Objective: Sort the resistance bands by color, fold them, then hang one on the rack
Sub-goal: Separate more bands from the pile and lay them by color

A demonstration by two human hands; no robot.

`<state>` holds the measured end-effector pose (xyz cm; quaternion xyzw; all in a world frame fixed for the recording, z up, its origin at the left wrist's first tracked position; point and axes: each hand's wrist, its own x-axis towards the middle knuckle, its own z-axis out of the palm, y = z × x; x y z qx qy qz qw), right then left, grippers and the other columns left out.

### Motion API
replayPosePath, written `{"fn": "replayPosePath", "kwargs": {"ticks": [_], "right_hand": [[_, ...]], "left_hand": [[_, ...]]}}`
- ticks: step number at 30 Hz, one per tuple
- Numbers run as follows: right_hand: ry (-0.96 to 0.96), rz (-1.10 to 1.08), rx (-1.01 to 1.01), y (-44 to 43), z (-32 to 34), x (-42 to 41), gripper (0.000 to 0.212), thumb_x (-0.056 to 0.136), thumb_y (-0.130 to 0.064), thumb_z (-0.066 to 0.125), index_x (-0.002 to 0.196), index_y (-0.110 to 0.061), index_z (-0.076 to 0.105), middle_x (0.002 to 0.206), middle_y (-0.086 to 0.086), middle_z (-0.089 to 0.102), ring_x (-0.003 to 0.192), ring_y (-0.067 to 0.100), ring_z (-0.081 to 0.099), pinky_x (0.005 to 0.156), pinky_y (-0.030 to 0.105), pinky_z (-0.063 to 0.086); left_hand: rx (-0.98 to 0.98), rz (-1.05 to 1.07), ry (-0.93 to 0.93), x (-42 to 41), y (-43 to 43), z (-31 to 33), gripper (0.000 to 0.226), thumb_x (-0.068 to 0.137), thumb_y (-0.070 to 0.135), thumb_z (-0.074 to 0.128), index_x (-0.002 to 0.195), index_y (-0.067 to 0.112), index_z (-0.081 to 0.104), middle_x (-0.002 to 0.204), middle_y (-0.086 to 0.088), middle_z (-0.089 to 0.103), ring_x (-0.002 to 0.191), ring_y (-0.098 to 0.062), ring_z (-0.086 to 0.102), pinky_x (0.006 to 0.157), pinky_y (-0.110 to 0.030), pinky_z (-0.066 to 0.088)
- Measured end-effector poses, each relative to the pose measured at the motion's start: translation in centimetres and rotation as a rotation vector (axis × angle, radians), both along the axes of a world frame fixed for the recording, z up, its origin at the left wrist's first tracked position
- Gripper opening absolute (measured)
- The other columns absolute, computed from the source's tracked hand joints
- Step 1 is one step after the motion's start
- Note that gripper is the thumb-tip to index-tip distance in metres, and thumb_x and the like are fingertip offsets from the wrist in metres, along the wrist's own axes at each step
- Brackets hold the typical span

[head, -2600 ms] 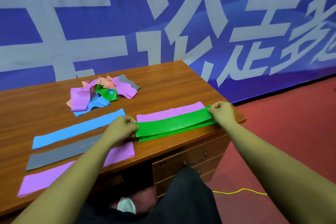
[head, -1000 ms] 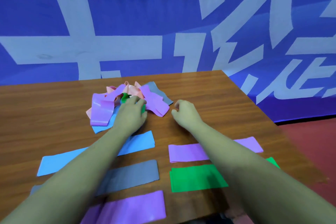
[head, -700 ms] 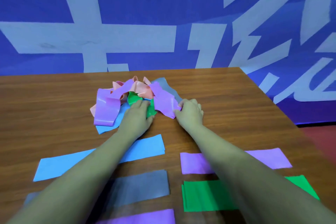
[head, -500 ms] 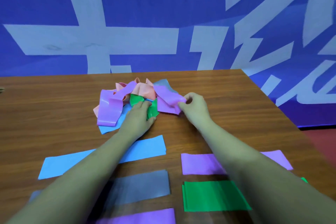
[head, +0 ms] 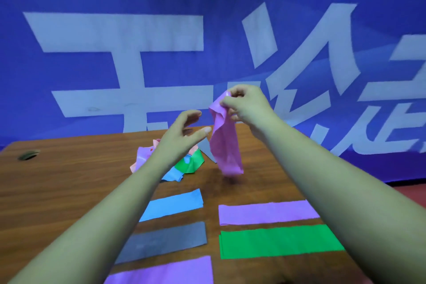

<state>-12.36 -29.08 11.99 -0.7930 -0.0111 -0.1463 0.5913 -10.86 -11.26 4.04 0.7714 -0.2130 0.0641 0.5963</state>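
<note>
**Opening out the hanging purple band**

Nearest the person, five bands lie flat on the wooden table (head: 69,191). On the left are a purple strip (head: 161,270), a grey strip (head: 166,241) and a blue strip (head: 175,203). On the right are a green strip (head: 276,243) and a second purple strip (head: 267,212). Beyond them sits the tangled pile (head: 189,163) of unsorted bands.

Just right of the pile, the right hand (head: 246,106) pinches the top of a crumpled purple band (head: 224,145). The band hangs with its lower end close over the table; whether it touches cannot be told. The left hand (head: 182,136) is beside it, fingers spread and thumb out, holding nothing.

The step looks like straightening this band for folding. It would likely go best if the left hand took the top edge next to the right, and the two then drew apart so the twisted film opens. Thin rubber tends to cling to itself, so a slow pull should serve better than a snap. The band probably belongs with a purple strip.

Behind hangs a blue banner (head: 92,76); no rack shows.
</note>
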Motion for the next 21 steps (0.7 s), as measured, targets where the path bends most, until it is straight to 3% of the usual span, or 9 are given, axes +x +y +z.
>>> {"fn": "replayPosePath", "kwargs": {"ticks": [5,9,11,13,16,21], "right_hand": [[0.100,0.168,0.071,-0.3,4.2,-4.7,0.010,0.084,-0.002,0.064,0.084,-0.011,0.060,0.063,0.002,0.060,0.047,0.009,0.054,0.056,0.025,0.050],[0.205,0.248,-0.007,-0.6,6.2,-7.2,0.010,0.085,-0.002,0.067,0.084,-0.011,0.062,0.056,-0.002,0.063,0.039,0.006,0.053,0.057,0.028,0.044],[0.240,0.298,-0.048,-0.8,6.9,-8.1,0.010,0.084,-0.002,0.069,0.090,-0.008,0.064,0.056,-0.002,0.064,0.041,0.006,0.055,0.057,0.028,0.044],[0.272,0.338,-0.096,-0.9,7.5,-8.9,0.012,0.083,-0.002,0.071,0.092,-0.007,0.066,0.059,-0.001,0.065,0.044,0.007,0.057,0.059,0.029,0.045],[0.323,0.378,-0.161,-0.6,7.9,-9.6,0.015,0.082,-0.001,0.072,0.095,-0.005,0.067,0.063,0.002,0.065,0.048,0.010,0.058,0.061,0.029,0.046],[0.340,0.426,-0.303,0.2,8.2,-10.5,0.017,0.077,0.002,0.073,0.093,-0.004,0.069,0.074,0.010,0.065,0.063,0.018,0.057,0.058,0.027,0.045]], "left_hand": [[0.004,-0.106,-0.079,-3.3,-1.0,3.1,0.068,0.068,0.052,0.076,0.127,0.034,0.048,0.135,0.015,0.054,0.130,-0.002,0.048,0.108,-0.042,0.045],[-0.018,-0.159,-0.018,-5.3,-0.8,4.8,0.074,0.064,0.048,0.080,0.129,0.042,0.044,0.141,0.009,0.052,0.129,-0.007,0.051,0.109,-0.040,0.044],[-0.053,-0.217,0.046,-6.2,-0.4,5.4,0.076,0.067,0.040,0.083,0.133,0.036,0.046,0.136,0.005,0.058,0.124,-0.014,0.057,0.107,-0.043,0.046],[-0.035,-0.268,0.056,-7.6,0.1,6.0,0.072,0.072,0.031,0.082,0.135,0.029,0.048,0.129,0.003,0.063,0.119,-0.019,0.061,0.101,-0.040,0.051],[0.052,-0.293,0.067,-9.6,0.6,6.4,0.067,0.069,0.044,0.081,0.129,0.033,0.052,0.120,0.004,0.065,0.110,-0.018,0.064,0.091,-0.036,0.056],[-0.005,-0.293,0.093,-11.2,1.3,5.9,0.051,0.073,0.053,0.068,0.111,0.020,0.061,0.103,0.002,0.068,0.095,-0.010,0.063,0.082,-0.026,0.049]]}}
